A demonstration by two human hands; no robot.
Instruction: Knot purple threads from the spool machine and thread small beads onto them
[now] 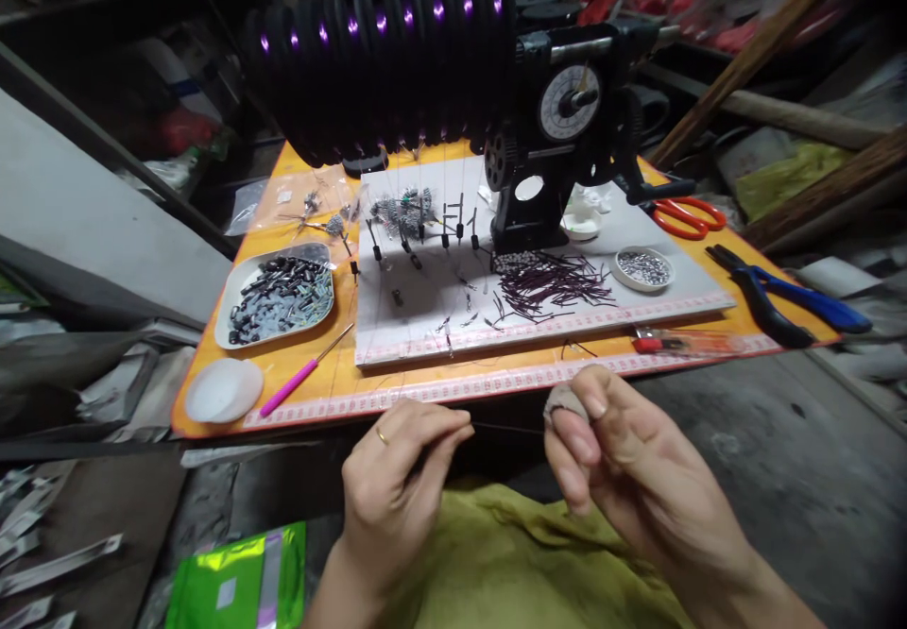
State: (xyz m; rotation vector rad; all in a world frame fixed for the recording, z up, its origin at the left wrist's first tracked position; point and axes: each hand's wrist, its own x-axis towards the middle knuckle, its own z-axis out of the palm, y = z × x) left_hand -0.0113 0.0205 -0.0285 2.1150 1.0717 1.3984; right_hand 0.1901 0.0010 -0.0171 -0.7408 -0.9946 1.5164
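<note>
My left hand [403,459] wears a ring and pinches a thin line [506,425] between thumb and fingertips, in front of the table edge. That line runs across toward my right hand [624,450], where thumb and fingers are pressed together; a grey wrap [565,402] covers one finger. Whether the line ends in the right hand's grip is hard to make out. Behind both hands, a white board [425,327] carries a pile of short dark purple tubes [545,289], small swivel-like metal pieces and threads hanging from a black machine [383,62] with a row of spools.
On the orange table [298,365] are a tray of small dark parts [280,298], a pink-handled tool [290,388], a translucent lid [223,390], a dish of metal beads [643,270], red-handled scissors [687,218] and blue-black pliers [786,294]. A green packet [241,577] lies lower left.
</note>
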